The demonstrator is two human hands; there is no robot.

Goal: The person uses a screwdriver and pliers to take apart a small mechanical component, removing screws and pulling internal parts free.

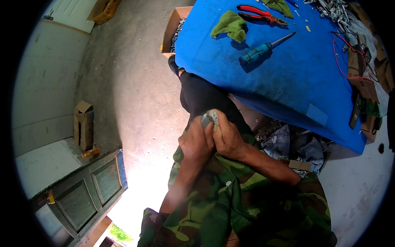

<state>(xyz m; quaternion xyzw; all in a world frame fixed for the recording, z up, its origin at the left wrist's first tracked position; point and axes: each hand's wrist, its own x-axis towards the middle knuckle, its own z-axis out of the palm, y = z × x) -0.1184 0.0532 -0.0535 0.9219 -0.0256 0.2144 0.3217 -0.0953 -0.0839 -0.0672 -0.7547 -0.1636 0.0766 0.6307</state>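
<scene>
Above my lap, both hands are drawn together around a small pale grey-white part [213, 116], its kind too small to make out. My left hand [194, 141] pinches its duller grey side, and the fingers of my right hand [228, 139] press on the whiter side, which shows dark slots. Whether this is one piece or two held together, I cannot tell. On the blue-covered table [214, 66] beyond lie a screwdriver [256, 54] with a teal handle, red-and-black pliers [261, 15] and a crumpled green cloth [230, 26].
A cardboard box [168, 36] of small metal parts stands by the table's left end. Metal pieces [332, 12] are heaped at the far right, near red wire [338, 61] and a dark phone-like device [356, 108]. Grey plastic bags [279, 142] lie under the table. A panelled door [82, 197] stands lower left.
</scene>
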